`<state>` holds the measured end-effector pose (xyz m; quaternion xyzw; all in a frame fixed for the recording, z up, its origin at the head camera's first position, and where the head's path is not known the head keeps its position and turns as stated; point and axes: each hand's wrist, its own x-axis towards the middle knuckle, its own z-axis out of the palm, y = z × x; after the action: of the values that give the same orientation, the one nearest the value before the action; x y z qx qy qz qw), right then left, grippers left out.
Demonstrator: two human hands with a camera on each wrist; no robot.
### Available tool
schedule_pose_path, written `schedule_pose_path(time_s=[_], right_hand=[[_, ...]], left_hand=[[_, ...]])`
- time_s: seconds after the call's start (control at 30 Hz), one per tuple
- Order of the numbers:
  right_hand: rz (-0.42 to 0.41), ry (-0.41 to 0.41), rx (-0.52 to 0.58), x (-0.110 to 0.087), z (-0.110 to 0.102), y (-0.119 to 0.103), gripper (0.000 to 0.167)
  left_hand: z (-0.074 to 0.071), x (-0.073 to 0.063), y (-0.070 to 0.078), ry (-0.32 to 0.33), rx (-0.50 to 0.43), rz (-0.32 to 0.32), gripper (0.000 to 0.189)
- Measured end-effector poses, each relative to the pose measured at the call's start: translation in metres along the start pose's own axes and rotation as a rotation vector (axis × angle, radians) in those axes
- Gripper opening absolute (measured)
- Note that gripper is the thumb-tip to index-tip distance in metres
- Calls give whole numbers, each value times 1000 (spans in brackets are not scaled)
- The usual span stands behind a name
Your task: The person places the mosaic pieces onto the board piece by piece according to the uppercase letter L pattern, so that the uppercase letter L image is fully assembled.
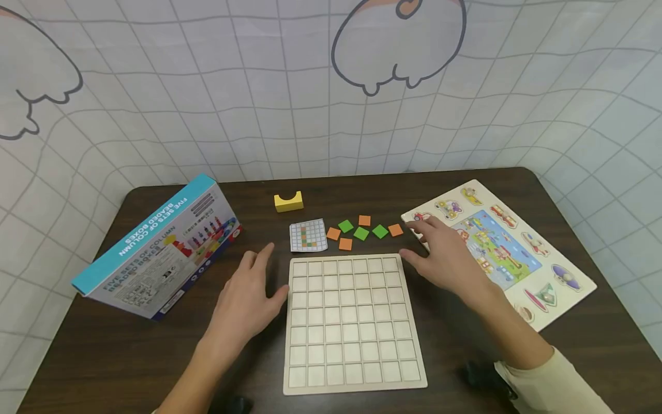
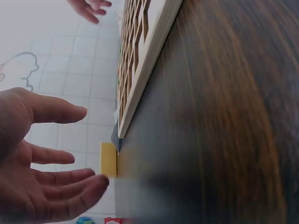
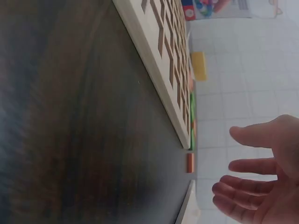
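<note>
A pale wooden grid board (image 1: pixel 349 325) with rows of square recesses lies in the middle of the table. My left hand (image 1: pixel 245 296) hovers beside its left edge, fingers relaxed and holding nothing. Near the board's top right corner is my right hand (image 1: pixel 445 256), also relaxed and holding nothing; it partly covers the picture puzzle. Behind the board lie several loose square tiles, among them an orange tile (image 1: pixel 345 244) and a green tile (image 1: pixel 380 231). Left of the tiles is a small pattern card (image 1: pixel 297 236) printed with a grid of coloured squares.
A yellow arch block (image 1: pixel 288 202) stands near the table's back edge. At the left is a box (image 1: pixel 170 250) with a blue top side. A wooden picture puzzle (image 1: pixel 561 305) lies at the right. A white gridded cloth (image 1: pixel 289 126) hangs behind the table.
</note>
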<state>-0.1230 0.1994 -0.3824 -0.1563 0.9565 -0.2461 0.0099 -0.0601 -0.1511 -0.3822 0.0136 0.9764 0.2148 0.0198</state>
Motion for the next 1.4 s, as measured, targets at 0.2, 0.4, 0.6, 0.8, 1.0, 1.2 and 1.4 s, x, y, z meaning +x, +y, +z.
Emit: schedule_pose_path(time_s=[0.2,0.4,0.6,0.8,1.0,1.2,1.4], right_hand=[[-22,-15,20,17,2,3,48],[-2,-56,62,33,8,5,43],[11,-100,118,47,15,6,38],[26,-120,142,56,16,7,37],[49,-152,132,63,15,11,39],[88,-183,113,68,14,12,40],[114,-192,107,72,13,12,37]], left_hand=[[3,4,1,-78,-160,-47,75],[6,8,0,-153,-220,-110,74],[11,12,-1,-204,-251,-169,76],[17,13,-2,-254,-347,-220,76],[19,14,1,-273,-390,-241,77],[20,16,5,-285,-399,-260,77],[22,16,4,-275,-401,-266,77]])
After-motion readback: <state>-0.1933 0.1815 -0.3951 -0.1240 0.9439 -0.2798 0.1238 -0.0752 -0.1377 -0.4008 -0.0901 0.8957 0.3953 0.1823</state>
